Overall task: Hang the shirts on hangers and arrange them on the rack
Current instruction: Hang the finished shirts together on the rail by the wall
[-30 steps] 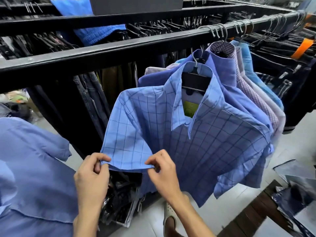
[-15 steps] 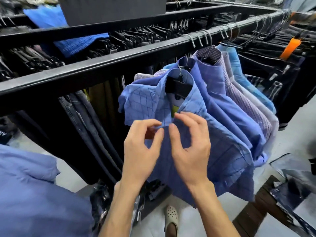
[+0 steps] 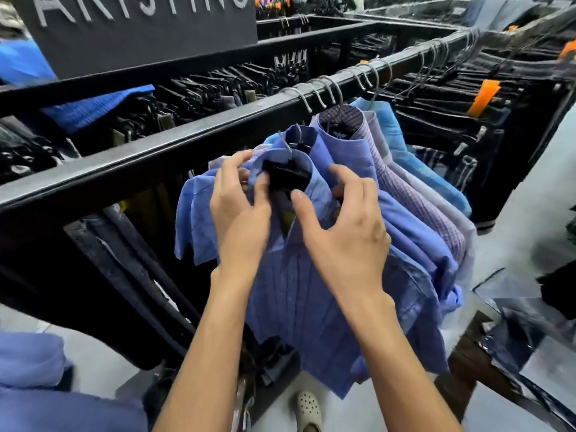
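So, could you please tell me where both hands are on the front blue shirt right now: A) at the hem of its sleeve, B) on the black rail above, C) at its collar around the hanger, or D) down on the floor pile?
C: the left hand and right hand both sit at the collar of the front blue shirt, either side of the black hanger.

You have a black sign [image 3: 134,32] with pale lettering at top left. Dark trousers [image 3: 218,88] hang in rows behind it. An orange tag [image 3: 483,96] shows at right. A cream perforated shoe [image 3: 308,410] rests on the pale floor [image 3: 530,213] near the bottom edge.
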A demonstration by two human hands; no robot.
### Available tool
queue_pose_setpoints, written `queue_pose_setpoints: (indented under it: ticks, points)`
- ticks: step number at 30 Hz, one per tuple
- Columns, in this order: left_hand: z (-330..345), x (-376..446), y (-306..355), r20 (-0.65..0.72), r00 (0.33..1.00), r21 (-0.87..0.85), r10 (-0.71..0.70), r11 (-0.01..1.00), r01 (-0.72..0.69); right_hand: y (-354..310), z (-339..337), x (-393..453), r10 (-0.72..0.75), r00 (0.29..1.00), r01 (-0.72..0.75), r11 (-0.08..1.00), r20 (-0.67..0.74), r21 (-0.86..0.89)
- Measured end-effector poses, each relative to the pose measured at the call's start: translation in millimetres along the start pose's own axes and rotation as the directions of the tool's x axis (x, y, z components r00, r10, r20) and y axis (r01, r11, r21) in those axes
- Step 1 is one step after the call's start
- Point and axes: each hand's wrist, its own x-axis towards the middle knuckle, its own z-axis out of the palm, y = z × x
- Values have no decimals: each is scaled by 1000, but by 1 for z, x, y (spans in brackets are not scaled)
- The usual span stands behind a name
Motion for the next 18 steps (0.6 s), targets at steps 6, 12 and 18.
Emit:
queue_pose_setpoints:
  ticks: [6,12,18]
  points:
    - [-28,23,-11,75,997,-32,-12,999,14,-3,-5,10,-82,994,88,993,72,-85]
    - [-61,43,-20,389,891,-303,-236,880,365,3,-22,18,3,967,-84,948,255,308]
    - [-88,56,-26,630,721,-234,-288,815,531,3,-26,26,22,814,-421,711,580,564]
